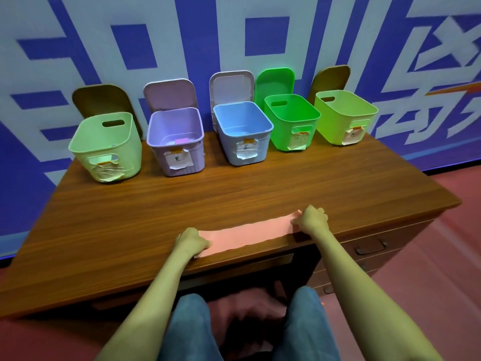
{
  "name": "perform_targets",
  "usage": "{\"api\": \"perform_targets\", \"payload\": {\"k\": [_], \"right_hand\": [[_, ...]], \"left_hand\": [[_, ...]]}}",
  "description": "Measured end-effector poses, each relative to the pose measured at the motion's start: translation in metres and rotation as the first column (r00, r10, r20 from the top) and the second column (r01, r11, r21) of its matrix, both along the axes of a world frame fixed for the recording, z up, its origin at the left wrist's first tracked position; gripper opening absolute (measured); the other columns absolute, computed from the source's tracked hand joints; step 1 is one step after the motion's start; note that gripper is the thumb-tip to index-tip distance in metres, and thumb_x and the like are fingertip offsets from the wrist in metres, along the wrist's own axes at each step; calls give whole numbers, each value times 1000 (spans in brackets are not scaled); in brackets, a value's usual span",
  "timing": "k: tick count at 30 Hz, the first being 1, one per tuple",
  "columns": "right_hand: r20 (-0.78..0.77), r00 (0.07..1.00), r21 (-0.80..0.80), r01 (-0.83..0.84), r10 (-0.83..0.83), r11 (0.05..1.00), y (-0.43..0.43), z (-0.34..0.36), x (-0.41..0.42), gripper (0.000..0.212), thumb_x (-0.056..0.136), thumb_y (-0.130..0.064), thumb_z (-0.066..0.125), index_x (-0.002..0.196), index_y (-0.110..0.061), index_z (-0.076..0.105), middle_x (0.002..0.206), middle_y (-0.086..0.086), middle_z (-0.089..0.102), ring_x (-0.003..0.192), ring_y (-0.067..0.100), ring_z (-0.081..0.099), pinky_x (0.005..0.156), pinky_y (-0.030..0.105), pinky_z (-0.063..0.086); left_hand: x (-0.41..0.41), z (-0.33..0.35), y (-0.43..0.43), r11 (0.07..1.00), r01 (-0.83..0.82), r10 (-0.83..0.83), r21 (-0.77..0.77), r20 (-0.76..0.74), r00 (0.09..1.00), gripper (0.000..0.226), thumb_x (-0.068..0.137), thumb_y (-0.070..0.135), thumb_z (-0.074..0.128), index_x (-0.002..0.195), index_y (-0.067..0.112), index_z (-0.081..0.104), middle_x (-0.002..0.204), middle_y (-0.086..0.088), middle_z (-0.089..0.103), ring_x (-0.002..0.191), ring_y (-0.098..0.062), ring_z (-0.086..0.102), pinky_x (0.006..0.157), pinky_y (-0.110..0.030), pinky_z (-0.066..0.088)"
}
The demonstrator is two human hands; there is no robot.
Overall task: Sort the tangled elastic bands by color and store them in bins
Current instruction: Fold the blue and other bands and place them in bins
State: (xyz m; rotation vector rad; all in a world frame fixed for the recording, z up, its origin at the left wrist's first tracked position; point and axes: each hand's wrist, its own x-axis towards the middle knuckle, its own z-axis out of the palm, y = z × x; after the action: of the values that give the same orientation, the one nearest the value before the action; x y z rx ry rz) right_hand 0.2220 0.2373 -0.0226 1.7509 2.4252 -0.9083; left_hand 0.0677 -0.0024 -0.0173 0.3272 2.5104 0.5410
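Along the far edge of the desk (234, 194) stand five open bins, each with its lid propped against the wall behind it so the mouth is free for dropping things in. At far left is the pale bin (106, 147), then the lilac bin (175, 142), where a small pink-purple patch shows inside, though I cannot tell what it is. The blue bin (243, 134) stands in the middle, then the green bin (291, 122), and the lime bin (345, 117) is at far right. Each has a paper label taped to its near face, likely marking its colour, though the writing is too small to read. At the near edge, the left hand (192, 243) has its fingers (205, 244) curled onto the left end of a pink band (250, 233). The band lies flat on the wood as a wide strip, running right and slightly away. The right hand (311, 220) grips its other end, fingers (296, 221) bent down over it. Holding both ends apart this way seems meant to pull the band straight and show its colour before it goes into a bin. No other bands are visible on the desk.
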Motion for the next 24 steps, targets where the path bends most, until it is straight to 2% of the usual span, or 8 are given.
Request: {"api": "perform_targets", "payload": {"k": [3,6,8,10,15,18,20,24], "right_hand": [[-68,998,-17,-20,19,1000,0,-2,0,36,91,-29,55,117,-5,50,123,18,55,114,36,53,89,39,44],[-157,985,-13,-66,64,998,3,4,-5,19,90,-23,54,100,-6,53,110,17,62,101,34,58,80,37,45],[-244,965,-14,-99,93,995,3,12,-15,15,85,-16,62,90,-8,50,99,14,61,92,31,57,74,35,43],[-346,934,-38,-110,90,993,0,20,-29,21,81,-11,68,87,-9,48,91,9,56,84,26,54,70,34,43],[-430,895,-64,-161,119,985,-15,21,-63,26,77,-9,72,90,-11,49,94,7,57,84,22,53,73,31,43],[-354,918,-14,-198,180,980,-25,5,-75,24,82,-16,68,97,-10,51,105,13,63,93,29,59,81,37,48],[-288,928,64,-226,235,972,-31,-6,-75,24,88,-22,59,105,-7,50,110,14,63,101,33,58,84,40,49],[-210,920,265,-274,332,925,-32,-15,-68,45,86,-22,61,126,-10,41,122,13,48,113,33,45,94,43,43]], "left_hand": [[0,4,-3,999,21,-20,29,-7,1000,20,79,17,61,97,7,61,95,-11,67,78,-24,62,55,-26,47],[-15,8,-11,978,-71,55,194,83,995,31,81,12,64,110,1,59,75,-9,63,54,-18,54,44,-22,39],[-33,10,-20,924,-197,152,329,156,976,46,79,10,71,120,-1,55,87,-15,65,59,-20,55,41,-19,38],[-49,15,-28,843,-313,250,438,197,948,42,75,4,74,113,1,56,101,-20,63,71,-23,56,47,-23,44],[-73,23,-40,672,-501,425,546,269,864,42,73,-9,72,102,8,47,101,-15,55,79,-23,58,39,-19,49],[-77,11,-43,721,-520,500,458,176,848,46,69,-7,77,107,3,53,114,-18,59,97,-30,60,65,-34,54],[-75,2,-43,761,-505,522,407,79,849,45,70,-3,76,110,1,56,118,-18,59,105,-32,58,83,-37,48],[-71,-4,-42,776,-477,525,412,-4,851,39,80,-1,60,118,1,52,121,-18,56,113,-32,51,85,-31,40]]}}
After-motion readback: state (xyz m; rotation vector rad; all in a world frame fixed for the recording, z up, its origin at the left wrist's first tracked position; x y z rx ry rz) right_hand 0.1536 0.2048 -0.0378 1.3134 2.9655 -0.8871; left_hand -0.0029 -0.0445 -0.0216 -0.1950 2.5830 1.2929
